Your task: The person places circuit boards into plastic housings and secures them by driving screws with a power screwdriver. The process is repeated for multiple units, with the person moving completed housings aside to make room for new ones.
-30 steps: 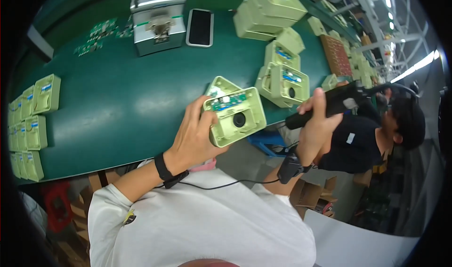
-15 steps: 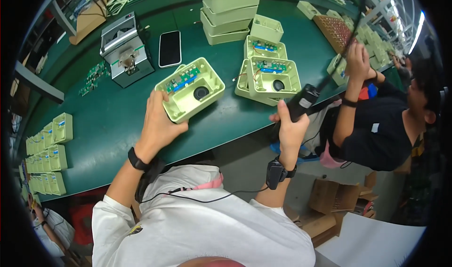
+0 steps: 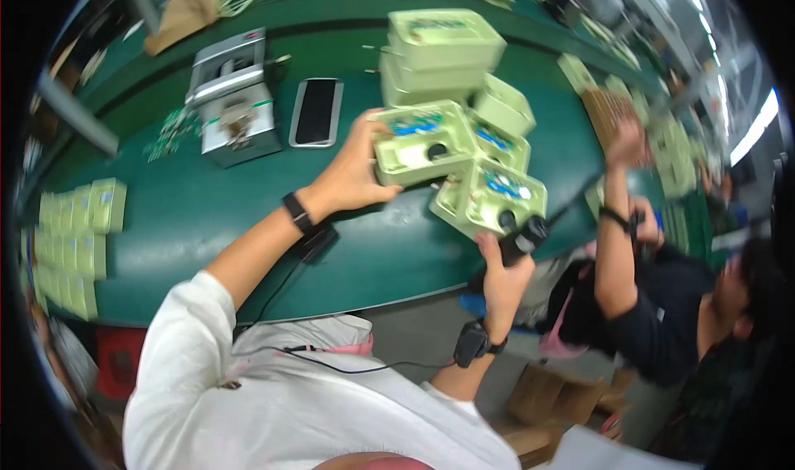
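Moved: the pale-green speaker housing [image 3: 404,154], from in front of the phone [image 3: 317,114] to its right, beside other open housings [image 3: 482,203].
Left hand [image 3: 354,172]: grasping that housing by its left end.
Right hand [image 3: 505,281]: wrapped around a black electric screwdriver [image 3: 522,241], to the phone's lower right.
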`<state>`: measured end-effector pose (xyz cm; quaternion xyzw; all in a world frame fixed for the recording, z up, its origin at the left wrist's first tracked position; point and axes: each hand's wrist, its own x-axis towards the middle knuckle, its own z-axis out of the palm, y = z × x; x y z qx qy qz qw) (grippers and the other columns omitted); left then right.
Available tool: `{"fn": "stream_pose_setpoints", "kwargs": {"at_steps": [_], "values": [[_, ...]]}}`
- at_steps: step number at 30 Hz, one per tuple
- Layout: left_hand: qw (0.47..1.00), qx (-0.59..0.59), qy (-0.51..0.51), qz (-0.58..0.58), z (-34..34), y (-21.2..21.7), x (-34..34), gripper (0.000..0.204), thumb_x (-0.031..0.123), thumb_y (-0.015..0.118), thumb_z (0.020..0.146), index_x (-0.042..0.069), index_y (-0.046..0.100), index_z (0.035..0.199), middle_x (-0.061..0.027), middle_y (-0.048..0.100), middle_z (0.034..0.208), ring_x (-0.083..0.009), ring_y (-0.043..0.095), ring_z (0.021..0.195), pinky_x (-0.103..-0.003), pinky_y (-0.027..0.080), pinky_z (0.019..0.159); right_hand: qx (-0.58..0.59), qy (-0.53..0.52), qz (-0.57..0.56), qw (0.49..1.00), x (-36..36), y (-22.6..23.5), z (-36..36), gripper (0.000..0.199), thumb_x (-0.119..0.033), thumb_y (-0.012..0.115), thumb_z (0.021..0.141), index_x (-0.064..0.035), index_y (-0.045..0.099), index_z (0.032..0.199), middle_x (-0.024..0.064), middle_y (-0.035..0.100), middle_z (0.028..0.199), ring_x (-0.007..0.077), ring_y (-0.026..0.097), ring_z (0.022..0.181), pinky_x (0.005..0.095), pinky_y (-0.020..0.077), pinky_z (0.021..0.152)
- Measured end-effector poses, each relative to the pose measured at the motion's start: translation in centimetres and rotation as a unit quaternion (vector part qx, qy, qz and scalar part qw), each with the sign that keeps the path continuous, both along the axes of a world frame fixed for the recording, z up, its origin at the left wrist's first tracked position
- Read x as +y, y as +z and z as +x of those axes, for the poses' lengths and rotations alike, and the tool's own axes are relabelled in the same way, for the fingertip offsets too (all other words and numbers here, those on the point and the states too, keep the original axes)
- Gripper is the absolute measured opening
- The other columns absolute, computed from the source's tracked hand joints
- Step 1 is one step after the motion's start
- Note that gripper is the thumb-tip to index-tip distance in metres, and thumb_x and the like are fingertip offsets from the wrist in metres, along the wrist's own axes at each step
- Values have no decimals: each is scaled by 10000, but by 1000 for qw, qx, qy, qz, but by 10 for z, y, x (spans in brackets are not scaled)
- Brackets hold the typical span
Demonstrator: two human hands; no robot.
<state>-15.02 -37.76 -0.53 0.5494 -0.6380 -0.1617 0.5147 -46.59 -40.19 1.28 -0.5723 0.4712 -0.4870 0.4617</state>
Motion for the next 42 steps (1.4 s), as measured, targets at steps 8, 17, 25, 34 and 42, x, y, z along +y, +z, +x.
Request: {"fn": "stream_pose_setpoints", "kwargs": {"at_steps": [8, 17, 25, 34, 42], "values": [[991, -57, 123, 1, 22, 19, 63, 1006, 235, 889, 791, 13, 310, 1583, -326, 203, 1696, -475, 307, 1555, -503, 323, 1283, 200, 54, -42, 977, 19, 31, 54, 273, -149, 788, 989, 46, 611, 1059, 60, 630, 764, 155, 594, 590, 308, 494, 560], [785, -318, 526, 75, 312, 48, 402, 478, 199, 744, 929, 74, 605, 1369, -175, 576, 1464, -389, 517, 1401, -466, 425, 1187, 297, 33, -308, 903, 12, 27, 132, 344, -210, 774, 997, 67, 613, 1119, 152, 675, 1044, 229, 665, 878, 385, 574, 807], [721, -155, 624, 258, 343, -20, 533, 705, 427, 671, 941, 71, 546, 1537, -199, 521, 1596, -408, 302, 1588, -566, 192, 1302, 98, 341, -500, 790, 117, 101, 283, 335, -182, 783, 903, 23, 655, 1135, 180, 662, 1127, 336, 657, 1033, 427, 539, 912], [724, -183, 596, 293, 187, 4, 427, 658, 322, 704, 891, 60, 555, 1476, -176, 511, 1558, -430, 295, 1572, -772, 73, 1237, 349, 424, -532, 644, 132, -4, 513, 287, -98, 680, 959, -25, 691, 1237, 154, 679, 1125, 347, 664, 1070, 457, 558, 901], [773, -79, 546, 314, 111, 39, 415, 841, 412, 787, 875, 68, 469, 1573, -205, 346, 1690, -424, 183, 1620, -782, 39, 1233, 267, 541, -525, 601, 149, 18, 464, 364, -91, 687, 948, -68, 706, 1312, 103, 717, 1218, 293, 660, 1142, 451, 544, 910]]}}
